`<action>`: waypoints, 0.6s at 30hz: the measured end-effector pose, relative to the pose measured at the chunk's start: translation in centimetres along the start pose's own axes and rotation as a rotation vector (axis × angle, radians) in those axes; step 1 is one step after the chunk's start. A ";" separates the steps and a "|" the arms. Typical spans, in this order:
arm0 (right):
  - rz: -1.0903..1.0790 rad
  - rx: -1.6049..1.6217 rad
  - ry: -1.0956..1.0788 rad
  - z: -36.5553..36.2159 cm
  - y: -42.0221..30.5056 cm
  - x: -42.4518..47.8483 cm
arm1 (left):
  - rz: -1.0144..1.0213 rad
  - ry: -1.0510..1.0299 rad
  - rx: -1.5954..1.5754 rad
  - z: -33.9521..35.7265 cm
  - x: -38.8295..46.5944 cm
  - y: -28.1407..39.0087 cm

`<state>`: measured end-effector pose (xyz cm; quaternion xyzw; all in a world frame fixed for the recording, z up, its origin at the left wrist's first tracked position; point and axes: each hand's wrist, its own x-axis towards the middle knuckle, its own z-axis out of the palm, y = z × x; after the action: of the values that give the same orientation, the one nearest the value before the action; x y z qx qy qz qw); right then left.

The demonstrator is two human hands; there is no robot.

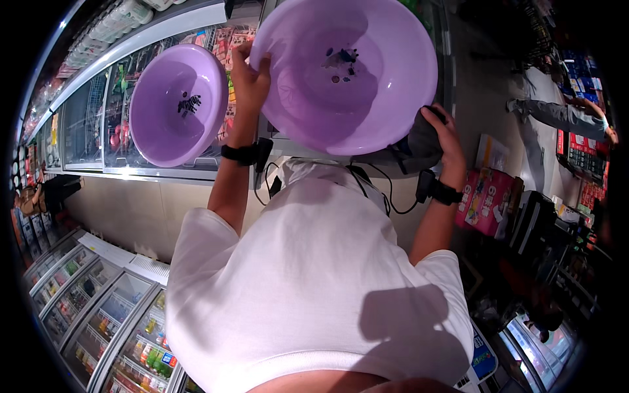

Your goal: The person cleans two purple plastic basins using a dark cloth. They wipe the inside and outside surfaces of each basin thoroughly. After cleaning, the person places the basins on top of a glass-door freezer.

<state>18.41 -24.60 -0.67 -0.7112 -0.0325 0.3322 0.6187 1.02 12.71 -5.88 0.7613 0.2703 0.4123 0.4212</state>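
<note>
A large light-purple plastic basin is before me, its inside turned up and small dark pictures printed on its bottom. My left hand grips its left rim, thumb on the inside. At the lower right rim, my right hand holds a bunched dark grey cloth; whether those fingers also grip the basin is hard to tell. To the left, a smaller purple basin with a zebra picture rests tilted on the glass top of a chest freezer. Black bands with small devices circle both wrists.
Packaged food shows through the freezer glass. Rows of white containers line a shelf above it. Glass-door refrigerators are behind me on the left. Pink cartons stand on the floor at right, and a person in grey trousers is beyond.
</note>
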 end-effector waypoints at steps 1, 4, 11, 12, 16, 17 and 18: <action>-0.012 0.001 -0.013 0.0 -0.5 -0.3 | 0.028 0.024 -0.044 -0.3 0.2 0.5; -0.056 0.004 -0.016 0.4 -1.7 -1.3 | 0.032 0.019 -0.201 -1.3 0.7 2.0; -0.296 -0.101 -0.039 -0.5 -2.4 -2.3 | 0.070 0.080 -0.186 -4.2 -0.8 6.1; -0.357 -0.136 -0.050 -0.2 -2.8 -2.7 | 0.042 0.095 -0.233 -4.7 -1.2 6.9; -0.601 -0.267 -0.075 0.1 -3.0 -4.7 | 0.010 0.125 -0.260 -7.0 -3.8 8.4; -0.665 -0.272 -0.087 0.3 -2.9 -5.0 | -0.006 0.148 -0.276 -7.6 -4.4 8.8; -0.737 -0.274 -0.091 0.6 -2.6 -5.3 | -0.013 0.167 -0.298 -8.2 -4.7 9.5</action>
<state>14.92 -25.97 3.97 -0.7125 -0.3570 0.1115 0.5938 -7.77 7.78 2.96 0.6517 0.2450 0.5072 0.5080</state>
